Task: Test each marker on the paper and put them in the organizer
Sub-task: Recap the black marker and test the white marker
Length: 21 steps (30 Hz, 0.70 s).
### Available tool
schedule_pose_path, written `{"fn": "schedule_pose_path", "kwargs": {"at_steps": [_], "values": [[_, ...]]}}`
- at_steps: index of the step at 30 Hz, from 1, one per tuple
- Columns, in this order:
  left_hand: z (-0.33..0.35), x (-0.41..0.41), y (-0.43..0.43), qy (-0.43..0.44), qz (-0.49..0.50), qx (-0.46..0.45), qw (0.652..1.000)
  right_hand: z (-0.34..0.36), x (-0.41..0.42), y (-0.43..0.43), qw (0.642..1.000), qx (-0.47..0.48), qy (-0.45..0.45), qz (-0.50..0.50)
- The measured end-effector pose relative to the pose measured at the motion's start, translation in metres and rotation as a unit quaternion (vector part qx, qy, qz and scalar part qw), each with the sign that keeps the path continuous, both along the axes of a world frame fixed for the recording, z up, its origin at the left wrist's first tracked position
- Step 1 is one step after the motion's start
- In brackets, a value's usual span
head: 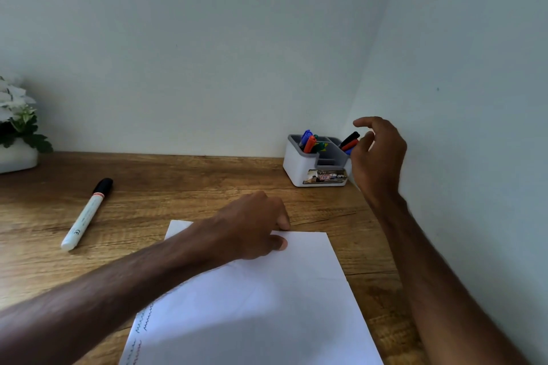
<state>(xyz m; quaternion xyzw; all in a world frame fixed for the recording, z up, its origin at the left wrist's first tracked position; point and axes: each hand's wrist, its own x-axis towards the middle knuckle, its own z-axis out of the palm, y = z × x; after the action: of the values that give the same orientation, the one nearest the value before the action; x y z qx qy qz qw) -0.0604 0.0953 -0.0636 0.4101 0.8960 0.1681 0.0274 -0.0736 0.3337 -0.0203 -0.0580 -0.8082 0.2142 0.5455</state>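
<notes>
A white sheet of paper [261, 299] lies on the wooden desk, with wavy test lines along its left edge. My left hand [252, 228] rests on the paper's top edge, fingers curled under. A white marker with a black cap [86, 214] lies alone on the desk at the left. The white and grey organizer [317, 167] stands in the back right corner and holds several markers: blue, orange and green at its left, black and red at its right. My right hand [376, 157] hovers just right of the organizer with fingers loosely bent, holding nothing.
A white pot with a white-flowered plant [17, 130] stands at the far left against the wall. Walls close the desk [184, 181] at the back and on the right.
</notes>
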Motion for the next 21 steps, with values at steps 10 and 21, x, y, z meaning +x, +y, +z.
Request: {"fn": "schedule_pose_path", "kwargs": {"at_steps": [10, 21], "values": [[-0.006, -0.003, -0.012, 0.025, -0.015, 0.054, 0.998, -0.004, 0.020, -0.086, 0.982, 0.095, 0.016, 0.163], [0.000, -0.012, -0.147, 0.212, 0.240, 0.116, 0.940, -0.029, 0.045, -0.167, 0.917, 0.196, -0.134, 0.321]]}}
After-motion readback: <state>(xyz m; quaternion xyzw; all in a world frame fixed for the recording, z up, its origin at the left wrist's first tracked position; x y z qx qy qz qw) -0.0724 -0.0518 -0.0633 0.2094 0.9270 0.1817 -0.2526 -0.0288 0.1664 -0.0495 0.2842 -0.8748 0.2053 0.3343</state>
